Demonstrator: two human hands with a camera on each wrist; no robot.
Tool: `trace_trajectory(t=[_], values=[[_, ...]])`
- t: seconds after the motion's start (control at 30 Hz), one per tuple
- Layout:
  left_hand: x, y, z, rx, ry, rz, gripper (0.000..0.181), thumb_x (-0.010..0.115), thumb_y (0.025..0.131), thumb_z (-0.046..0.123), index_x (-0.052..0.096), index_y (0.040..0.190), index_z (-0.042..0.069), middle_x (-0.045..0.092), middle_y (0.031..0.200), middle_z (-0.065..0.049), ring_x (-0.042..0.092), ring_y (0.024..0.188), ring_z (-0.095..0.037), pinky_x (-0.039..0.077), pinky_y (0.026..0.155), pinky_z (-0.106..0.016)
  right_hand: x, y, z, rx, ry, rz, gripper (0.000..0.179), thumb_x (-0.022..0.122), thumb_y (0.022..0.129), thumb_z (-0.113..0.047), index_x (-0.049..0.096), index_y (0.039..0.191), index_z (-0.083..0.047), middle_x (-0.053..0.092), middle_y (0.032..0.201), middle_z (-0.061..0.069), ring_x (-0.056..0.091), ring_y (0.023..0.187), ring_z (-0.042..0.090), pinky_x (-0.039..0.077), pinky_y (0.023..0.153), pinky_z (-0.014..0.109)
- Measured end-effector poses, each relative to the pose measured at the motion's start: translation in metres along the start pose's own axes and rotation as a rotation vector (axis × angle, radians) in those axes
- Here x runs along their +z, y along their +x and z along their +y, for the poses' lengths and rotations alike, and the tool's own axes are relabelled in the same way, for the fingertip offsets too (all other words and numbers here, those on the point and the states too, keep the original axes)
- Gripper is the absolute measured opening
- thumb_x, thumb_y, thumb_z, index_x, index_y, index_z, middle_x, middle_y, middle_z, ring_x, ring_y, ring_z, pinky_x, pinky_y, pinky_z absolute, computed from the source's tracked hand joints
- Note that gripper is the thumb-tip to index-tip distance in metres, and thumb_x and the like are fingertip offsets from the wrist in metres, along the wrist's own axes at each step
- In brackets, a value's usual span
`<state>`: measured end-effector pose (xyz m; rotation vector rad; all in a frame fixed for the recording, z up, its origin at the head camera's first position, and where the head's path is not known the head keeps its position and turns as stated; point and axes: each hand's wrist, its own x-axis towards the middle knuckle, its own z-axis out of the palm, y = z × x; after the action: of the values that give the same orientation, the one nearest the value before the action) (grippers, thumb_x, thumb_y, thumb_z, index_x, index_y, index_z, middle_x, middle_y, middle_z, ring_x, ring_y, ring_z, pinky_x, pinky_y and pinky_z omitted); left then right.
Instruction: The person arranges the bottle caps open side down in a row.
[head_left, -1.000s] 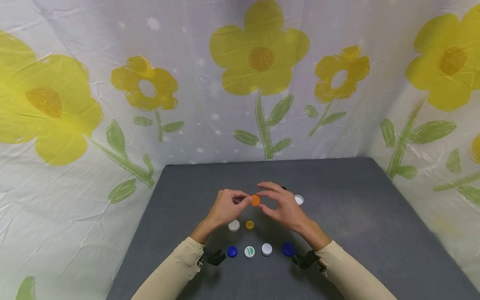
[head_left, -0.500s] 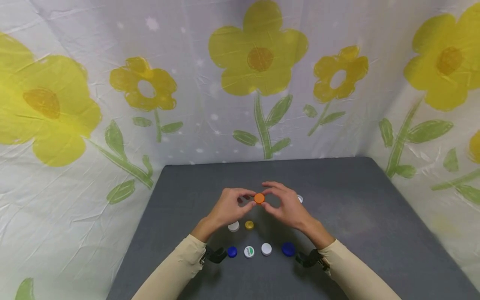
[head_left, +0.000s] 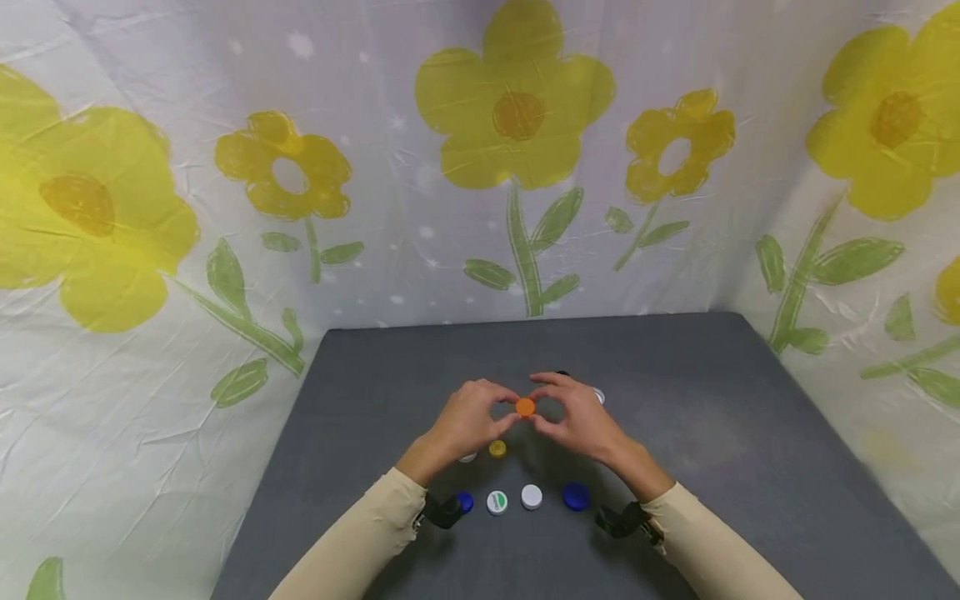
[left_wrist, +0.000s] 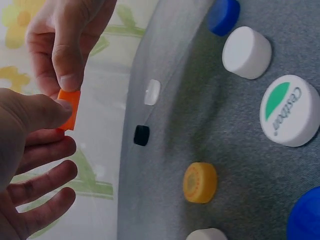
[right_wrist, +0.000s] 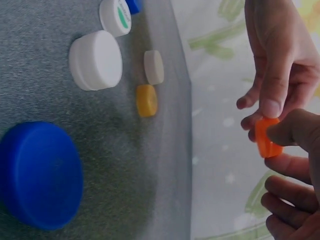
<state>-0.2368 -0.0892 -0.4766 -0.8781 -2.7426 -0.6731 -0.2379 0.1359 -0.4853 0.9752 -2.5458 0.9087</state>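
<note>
An orange bottle cap (head_left: 525, 407) is held above the table between both hands. My left hand (head_left: 468, 419) pinches its left side with thumb and forefinger. From the right, my right hand (head_left: 581, 418) pinches the same cap with thumb and forefinger. In the left wrist view the orange cap (left_wrist: 70, 107) stands on edge, partly covered by a thumb. The remaining fingers of each hand are spread off the cap. Below the hands lie a yellow cap (head_left: 497, 449) and a white cap (left_wrist: 207, 234), the latter mostly hidden by my left hand in the head view.
Along the near side sit a small blue cap (head_left: 466, 502), a white cap with a green mark (head_left: 497, 502), a plain white cap (head_left: 532, 497) and a larger blue cap (head_left: 577, 497). Behind my right hand are a black cap (left_wrist: 142, 135) and another white cap (head_left: 599, 397).
A second ago only my left hand pinched the orange cap, with the right fingers close by. The right hand has since taken hold too, and the cap has shifted slightly right.
</note>
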Motion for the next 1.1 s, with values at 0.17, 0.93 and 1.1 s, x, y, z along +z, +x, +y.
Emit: trace_trajectory(t=[0.17, 0.93, 1.1], values=[[0.01, -0.002, 0.0, -0.019, 0.049, -0.069, 0.024, 0.077, 0.089, 0.033, 0.078, 0.108, 0.019, 0.077, 0.104, 0.002, 0.067, 0.098, -0.017, 0.057, 0.083, -0.04, 0.006, -0.006, 0.004, -0.003, -0.027, -0.041, 0.019, 0.079, 0.084, -0.021, 0.077, 0.102, -0.013, 0.063, 0.134, 0.014, 0.062, 0.121, 0.033, 0.054, 0.091, 0.047], [0.051, -0.008, -0.009, 0.114, 0.334, -0.157, 0.017, 0.079, 0.086, 0.037, 0.08, 0.097, 0.025, 0.074, 0.087, 0.009, 0.065, 0.079, -0.016, 0.055, 0.072, -0.037, 0.04, -0.024, 0.017, 0.02, -0.09, -0.151, 0.021, 0.082, 0.081, -0.018, 0.079, 0.099, -0.009, 0.067, 0.128, 0.016, 0.065, 0.116, 0.031, 0.053, 0.094, 0.047], [0.057, -0.008, -0.011, 0.101, 0.344, -0.183, 0.014, 0.078, 0.086, 0.037, 0.079, 0.096, 0.026, 0.072, 0.084, 0.01, 0.063, 0.077, -0.016, 0.054, 0.069, -0.037, 0.044, -0.025, 0.018, 0.035, -0.084, -0.165, 0.021, 0.083, 0.08, -0.02, 0.08, 0.097, -0.009, 0.067, 0.128, 0.017, 0.064, 0.117, 0.032, 0.052, 0.094, 0.047]])
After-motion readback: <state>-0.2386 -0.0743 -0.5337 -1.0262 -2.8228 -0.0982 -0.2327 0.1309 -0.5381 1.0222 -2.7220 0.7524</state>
